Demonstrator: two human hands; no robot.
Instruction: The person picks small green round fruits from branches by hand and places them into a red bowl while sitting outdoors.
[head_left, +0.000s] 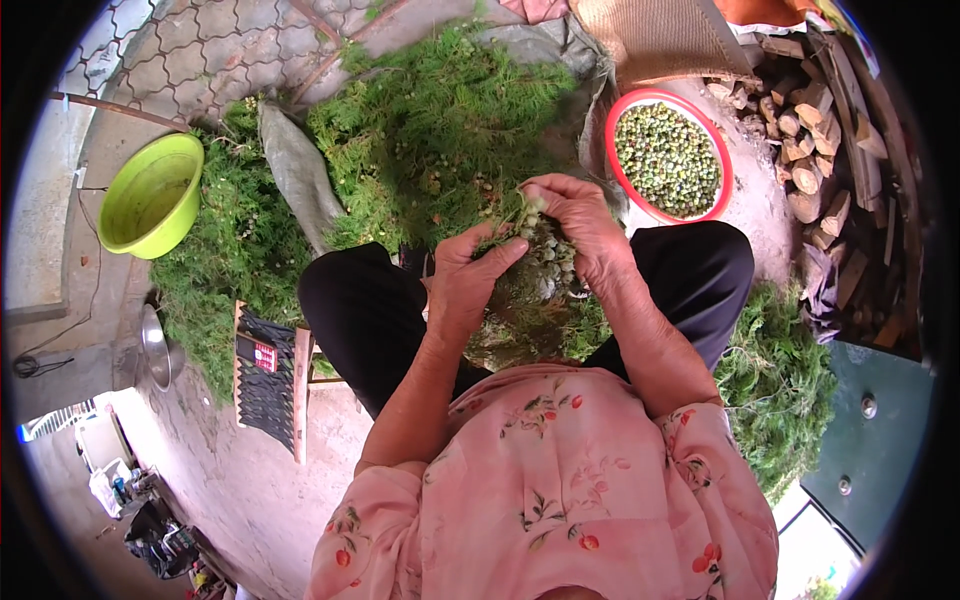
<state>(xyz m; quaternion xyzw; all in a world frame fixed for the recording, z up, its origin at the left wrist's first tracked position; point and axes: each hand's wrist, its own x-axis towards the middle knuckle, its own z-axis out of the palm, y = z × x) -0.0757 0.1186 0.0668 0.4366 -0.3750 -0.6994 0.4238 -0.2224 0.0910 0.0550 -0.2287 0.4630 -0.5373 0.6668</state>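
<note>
Between my knees, my left hand (471, 271) grips a small conifer sprig (517, 225) that bears pale green cones. The fingertips of my right hand (581, 216) pinch the upper end of the same sprig, close to its cones. Just below my hands is a heap of pale green cones (551, 262), partly hidden by my hands; what holds it is hard to make out. Ahead of me lies a large pile of cut conifer branches (442, 112), which look like arborvitae.
A red-rimmed basin (726, 161) with many small green cones stands ahead to the right, near stacked firewood (814, 142). At left are a lime-green basin (146, 202), a metal bowl (155, 349) and a low woven-strap stool (274, 382). More branches (780, 397) lie at right.
</note>
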